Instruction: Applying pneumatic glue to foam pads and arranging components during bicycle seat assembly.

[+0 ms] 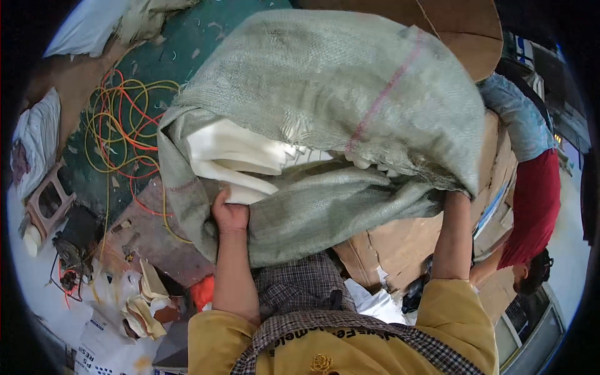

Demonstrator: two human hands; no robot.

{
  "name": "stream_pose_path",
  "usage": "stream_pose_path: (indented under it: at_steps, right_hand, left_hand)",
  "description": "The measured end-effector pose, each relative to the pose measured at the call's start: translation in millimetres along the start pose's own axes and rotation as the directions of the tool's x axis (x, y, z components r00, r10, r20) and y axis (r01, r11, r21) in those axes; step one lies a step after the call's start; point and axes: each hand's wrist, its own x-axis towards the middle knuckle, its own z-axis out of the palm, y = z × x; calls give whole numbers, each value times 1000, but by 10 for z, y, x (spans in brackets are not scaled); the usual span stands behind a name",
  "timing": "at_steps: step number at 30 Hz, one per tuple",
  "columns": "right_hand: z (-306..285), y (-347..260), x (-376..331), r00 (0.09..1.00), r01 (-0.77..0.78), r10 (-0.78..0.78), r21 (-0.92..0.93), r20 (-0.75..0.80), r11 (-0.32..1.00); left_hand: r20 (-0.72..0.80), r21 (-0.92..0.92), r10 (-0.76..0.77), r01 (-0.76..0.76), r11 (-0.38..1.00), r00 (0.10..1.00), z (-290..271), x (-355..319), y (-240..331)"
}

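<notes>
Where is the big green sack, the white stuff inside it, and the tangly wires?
green sack (pixel 350 81), head view, on its upper woven side.
white stuff (pixel 231 153), head view, on the folded part at the sack's mouth.
wires (pixel 122 122), head view, amid the yellow and orange loops.

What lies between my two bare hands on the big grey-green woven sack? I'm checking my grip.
In the head view, only sagging folds of the grey-green woven sack span from left hand to right hand.

Mustard-yellow short sleeves, forearms bare; brown checked cloth draped around neck, small yellow flower emblem on chest.
</notes>
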Motion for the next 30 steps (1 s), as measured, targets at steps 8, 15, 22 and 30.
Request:
stream_pose_path:
  at_steps: [8,15,22,30]
  right_hand:
    - [1016,-846,513,997,74,-71,-87,42,993]
    - [818,-702,115,991,92,-72,-183,110,979]
    - [1069,-758,-870,986,114,-84,-213,145,970]
    - [2355,-802,-542,809,-516,429,836,402,189]
  left_hand:
    - [126,132,-170,154,979,977,-57,-20,-371]
    - [168,39,-149,145,989,974,312,-394,-406]
    - [166,806,-158,-42,590,973,43,-614,-297]
    - [275,816,131,-159,-556,953,668,-810,-120]
